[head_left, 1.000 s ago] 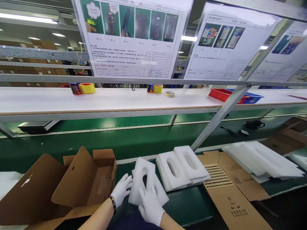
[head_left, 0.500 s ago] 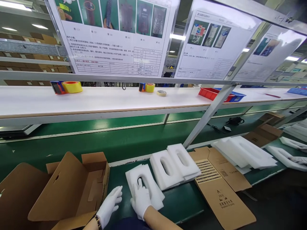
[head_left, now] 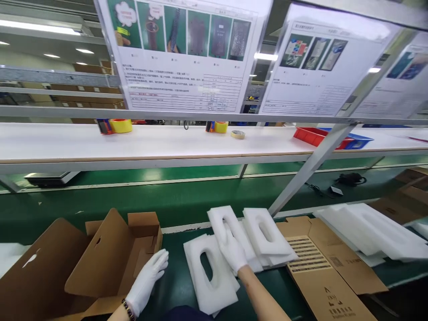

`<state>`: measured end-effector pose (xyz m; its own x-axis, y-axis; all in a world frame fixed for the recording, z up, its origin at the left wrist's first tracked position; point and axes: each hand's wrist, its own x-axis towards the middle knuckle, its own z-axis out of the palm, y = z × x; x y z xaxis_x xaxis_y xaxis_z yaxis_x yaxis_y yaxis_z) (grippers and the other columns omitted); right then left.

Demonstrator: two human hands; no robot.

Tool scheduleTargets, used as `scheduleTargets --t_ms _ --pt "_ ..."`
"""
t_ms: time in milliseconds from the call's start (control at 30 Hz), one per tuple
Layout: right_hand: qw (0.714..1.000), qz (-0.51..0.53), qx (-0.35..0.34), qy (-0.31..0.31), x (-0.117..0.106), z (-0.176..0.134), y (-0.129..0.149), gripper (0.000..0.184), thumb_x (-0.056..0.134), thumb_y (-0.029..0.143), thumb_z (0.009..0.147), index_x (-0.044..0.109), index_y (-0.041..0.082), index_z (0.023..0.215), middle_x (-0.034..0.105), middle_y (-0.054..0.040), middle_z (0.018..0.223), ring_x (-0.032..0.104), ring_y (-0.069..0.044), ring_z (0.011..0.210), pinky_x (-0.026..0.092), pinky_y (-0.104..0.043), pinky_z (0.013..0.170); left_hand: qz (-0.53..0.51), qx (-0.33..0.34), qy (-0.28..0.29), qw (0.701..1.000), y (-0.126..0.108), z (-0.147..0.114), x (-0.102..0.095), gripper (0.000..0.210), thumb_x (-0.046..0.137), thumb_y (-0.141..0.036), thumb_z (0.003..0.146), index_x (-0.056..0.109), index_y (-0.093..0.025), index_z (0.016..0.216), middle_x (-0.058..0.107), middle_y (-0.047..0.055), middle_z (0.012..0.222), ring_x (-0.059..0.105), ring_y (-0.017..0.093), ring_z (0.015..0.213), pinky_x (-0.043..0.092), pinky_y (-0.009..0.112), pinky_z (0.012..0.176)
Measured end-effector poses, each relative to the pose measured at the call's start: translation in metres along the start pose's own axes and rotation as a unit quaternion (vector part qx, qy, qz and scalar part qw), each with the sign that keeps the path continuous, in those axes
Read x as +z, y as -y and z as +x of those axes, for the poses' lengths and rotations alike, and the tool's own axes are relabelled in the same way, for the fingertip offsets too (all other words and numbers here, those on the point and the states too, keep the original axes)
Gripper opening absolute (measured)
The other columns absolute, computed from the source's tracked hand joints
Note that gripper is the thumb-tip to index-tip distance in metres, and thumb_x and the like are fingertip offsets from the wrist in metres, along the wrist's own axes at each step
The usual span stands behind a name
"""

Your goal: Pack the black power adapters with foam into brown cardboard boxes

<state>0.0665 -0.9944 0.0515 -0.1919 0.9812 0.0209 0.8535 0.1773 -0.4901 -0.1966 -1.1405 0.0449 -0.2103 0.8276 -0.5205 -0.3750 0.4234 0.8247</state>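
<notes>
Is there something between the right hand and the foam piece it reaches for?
Nothing visible. The right hand already lies on the foam insert at the left of the stack. The other foam insert lies flat on the green belt below the wrist, not in the way.

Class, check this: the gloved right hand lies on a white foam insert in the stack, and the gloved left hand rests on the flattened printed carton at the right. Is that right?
Not quite. In the head view the left hand hovers by the open cardboard box at the left, not the flattened printed carton. The right hand does lie on a white foam insert.
</notes>
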Motion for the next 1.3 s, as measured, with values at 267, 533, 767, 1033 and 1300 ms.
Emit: scheduleTargets --t_ms 267,533,767,1033,1300 --pt "0.952 -0.096 -0.273 -0.103 0.040 -0.071 0.066 0.055 0.051 0.029 0.081 0.038 0.010 0.131 0.062 -0.0175 0.095 0.059 -0.030 0.081 0.049 -0.045 0.072 -0.128 0.179 -0.014 0.975 -0.050 0.008 0.062 0.062 0.068 -0.048 0.072 0.052 -0.016 0.123 0.054 0.013 0.129 0.051 0.028 0.117 0.045 0.036 0.094" --pt "0.934 -0.055 -0.330 -0.128 0.023 -0.073 0.074 0.056 0.051 0.038 0.085 0.037 0.013 0.133 0.061 -0.0179 0.102 0.058 -0.032 0.089 0.049 -0.050 0.076 -0.080 0.203 -0.023 0.976 -0.061 0.004 0.047 0.049 0.068 -0.043 0.073 0.060 -0.009 0.108 0.066 0.013 0.108 0.063 0.026 0.094 0.052 0.029 0.070" --pt "0.962 0.218 -0.136 -0.092 -0.046 -0.033 0.060 0.078 0.061 0.059 0.072 0.039 0.016 0.133 0.041 -0.0170 0.136 0.028 -0.036 0.132 0.026 -0.057 0.105 -0.210 0.173 -0.015 0.962 -0.048 0.005 0.021 0.054 0.070 -0.038 0.073 0.055 -0.014 0.119 0.060 0.012 0.120 0.056 0.026 0.111 0.049 0.035 0.091" --pt "0.797 0.599 0.001 0.082 -0.048 -0.032 0.049 0.056 0.057 0.054 0.078 0.053 0.016 0.119 0.060 -0.0126 0.117 0.054 -0.026 0.112 0.041 -0.043 0.098 -0.287 0.138 0.007 0.948 -0.028 -0.006 0.021 0.069 0.073 -0.034 0.072 0.043 -0.022 0.133 0.059 0.008 0.122 0.052 0.026 0.117 0.047 0.036 0.098" --pt "0.876 0.466 -0.089 0.085 -0.094 -0.031 0.054 0.034 0.067 0.045 0.070 0.062 0.017 0.088 0.066 -0.0073 0.090 0.061 -0.025 0.088 0.049 -0.043 0.085 -0.060 0.254 0.067 0.963 -0.057 -0.015 -0.005 0.072 0.064 -0.056 0.072 0.041 -0.029 0.134 0.039 0.005 0.142 0.038 0.028 0.128 0.035 0.038 0.105"
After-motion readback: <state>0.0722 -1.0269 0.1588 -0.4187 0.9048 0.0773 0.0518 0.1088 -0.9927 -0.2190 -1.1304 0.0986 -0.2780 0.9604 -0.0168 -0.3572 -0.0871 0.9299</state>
